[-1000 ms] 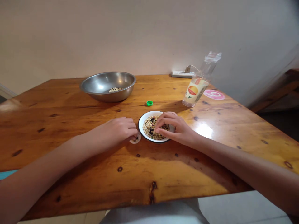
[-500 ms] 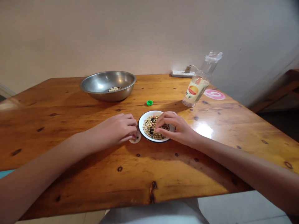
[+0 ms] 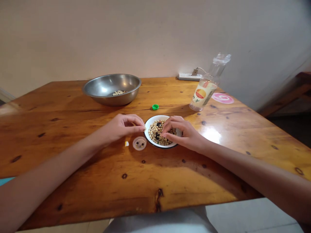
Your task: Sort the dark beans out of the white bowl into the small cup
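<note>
A small white bowl (image 3: 149,122) of pale and dark beans sits mid-table. My right hand (image 3: 181,132) rests over its right side with the fingers curled and pinched among the beans. At the bowl's left rim hovers my left hand (image 3: 122,127), thumb and fingertips pinched together; anything between them is too small to make out. A small round lid (image 3: 139,143) holding two dark beans lies on the table just below that hand. Beside the lid lies a tiny white and yellow scrap (image 3: 126,143).
A steel bowl (image 3: 102,87) with a few pale beans stands at the back left. A green cap (image 3: 155,106) lies behind the white bowl. An uncapped bottle (image 3: 206,87), a pink sticker (image 3: 223,98) and a power strip (image 3: 189,77) are at the back right.
My left hand has lifted off the small lid and moved up to the white bowl's left rim, uncovering the lid and the scrap. My right hand has stayed in the bowl.
</note>
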Action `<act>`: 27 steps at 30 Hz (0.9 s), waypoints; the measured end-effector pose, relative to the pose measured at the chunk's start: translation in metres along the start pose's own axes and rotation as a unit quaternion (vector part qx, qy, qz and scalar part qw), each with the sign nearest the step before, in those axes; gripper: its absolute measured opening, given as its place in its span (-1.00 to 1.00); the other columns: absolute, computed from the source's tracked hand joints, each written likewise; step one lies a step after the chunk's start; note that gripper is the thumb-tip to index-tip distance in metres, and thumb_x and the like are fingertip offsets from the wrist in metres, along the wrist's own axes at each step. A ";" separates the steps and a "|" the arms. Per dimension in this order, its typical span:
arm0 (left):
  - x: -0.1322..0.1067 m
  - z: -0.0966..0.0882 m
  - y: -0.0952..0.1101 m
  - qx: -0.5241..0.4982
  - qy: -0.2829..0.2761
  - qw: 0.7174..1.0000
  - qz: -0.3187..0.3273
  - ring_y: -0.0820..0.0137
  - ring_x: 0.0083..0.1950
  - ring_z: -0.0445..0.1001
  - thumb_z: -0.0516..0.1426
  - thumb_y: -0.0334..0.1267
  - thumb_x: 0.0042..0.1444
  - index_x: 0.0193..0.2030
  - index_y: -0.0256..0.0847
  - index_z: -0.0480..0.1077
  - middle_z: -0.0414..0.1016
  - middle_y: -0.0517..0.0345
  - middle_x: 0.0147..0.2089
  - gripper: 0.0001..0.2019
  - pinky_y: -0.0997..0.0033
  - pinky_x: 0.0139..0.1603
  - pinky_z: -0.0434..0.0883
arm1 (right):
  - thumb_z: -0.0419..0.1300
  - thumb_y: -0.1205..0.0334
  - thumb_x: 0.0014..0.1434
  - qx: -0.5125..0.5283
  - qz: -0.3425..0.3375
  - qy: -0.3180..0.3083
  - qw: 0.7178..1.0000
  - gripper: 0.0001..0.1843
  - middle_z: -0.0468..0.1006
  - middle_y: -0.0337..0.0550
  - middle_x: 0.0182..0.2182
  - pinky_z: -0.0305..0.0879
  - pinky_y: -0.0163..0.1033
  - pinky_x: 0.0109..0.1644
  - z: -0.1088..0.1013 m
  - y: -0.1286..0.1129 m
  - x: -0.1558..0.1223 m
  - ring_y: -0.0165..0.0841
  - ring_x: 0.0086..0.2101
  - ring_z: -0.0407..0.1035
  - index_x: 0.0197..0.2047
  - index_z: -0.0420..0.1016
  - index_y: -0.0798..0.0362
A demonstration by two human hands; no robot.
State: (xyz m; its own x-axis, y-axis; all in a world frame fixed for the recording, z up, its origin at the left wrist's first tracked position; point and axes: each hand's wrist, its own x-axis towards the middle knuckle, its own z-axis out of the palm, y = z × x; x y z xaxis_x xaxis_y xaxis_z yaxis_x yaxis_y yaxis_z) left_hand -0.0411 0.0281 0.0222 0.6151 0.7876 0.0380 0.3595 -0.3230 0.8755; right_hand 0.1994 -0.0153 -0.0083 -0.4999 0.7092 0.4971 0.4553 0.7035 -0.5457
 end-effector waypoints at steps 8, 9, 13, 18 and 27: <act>-0.002 0.020 -0.007 -0.217 0.054 0.967 -0.121 0.43 -0.41 0.43 0.29 -0.17 -0.09 -0.36 -0.27 0.50 0.51 0.13 -0.41 -0.79 0.48 -0.40 0.36 | 0.17 0.29 0.18 0.009 0.017 -0.011 1.000 -0.86 0.53 -0.13 -0.33 0.17 -0.11 0.01 -0.001 -0.003 0.001 -0.31 -0.20 0.39 -0.42 0.42 0.08; -0.002 0.020 -0.006 -0.217 0.058 0.966 -0.128 0.43 -0.42 0.44 0.30 -0.17 -0.09 -0.35 -0.28 0.50 0.52 0.12 -0.42 -0.78 0.48 -0.40 0.36 | 0.17 0.29 0.18 0.009 0.019 -0.012 1.000 -0.85 0.52 -0.13 -0.32 0.17 -0.11 0.01 -0.001 -0.003 0.001 -0.31 -0.19 0.38 -0.43 0.42 0.08; -0.003 0.023 -0.005 -0.223 0.059 0.962 -0.147 0.45 -0.44 0.44 0.30 -0.15 -0.10 -0.35 -0.27 0.49 0.53 0.14 -0.42 -0.76 0.50 -0.42 0.36 | 0.16 0.29 0.18 0.010 0.022 -0.008 1.000 -0.84 0.47 -0.10 -0.28 0.18 -0.11 0.02 0.000 -0.002 0.002 -0.30 -0.17 0.36 -0.44 0.42 0.09; -0.004 0.027 -0.004 -0.175 0.081 0.973 -0.125 0.44 -0.40 0.44 0.31 -0.11 -0.12 -0.36 -0.27 0.49 0.53 0.15 -0.40 -0.73 0.48 -0.37 0.36 | 0.16 0.30 0.18 0.015 0.026 -0.011 0.999 -0.85 0.44 -0.11 -0.27 0.18 -0.12 0.02 0.000 -0.001 0.001 -0.31 -0.17 0.35 -0.43 0.44 0.09; -0.005 0.027 0.004 0.003 0.129 0.991 -0.023 0.36 -0.29 0.45 0.24 -0.06 -0.05 -0.40 -0.27 0.51 0.52 0.09 -0.30 -0.73 0.42 -0.26 0.36 | 0.16 0.29 0.18 0.017 0.032 -0.023 0.999 -0.85 0.44 -0.12 -0.25 0.16 -0.12 0.03 -0.002 -0.002 0.001 -0.30 -0.15 0.33 -0.43 0.45 0.07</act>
State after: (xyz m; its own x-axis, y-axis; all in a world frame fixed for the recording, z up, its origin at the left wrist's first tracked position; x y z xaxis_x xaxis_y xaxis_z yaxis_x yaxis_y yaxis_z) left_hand -0.0241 0.0088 0.0122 0.3974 0.9097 0.1203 0.3886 -0.2856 0.8760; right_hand 0.1995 -0.0160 -0.0061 -0.5040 0.7492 0.4298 0.4625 0.6544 -0.5982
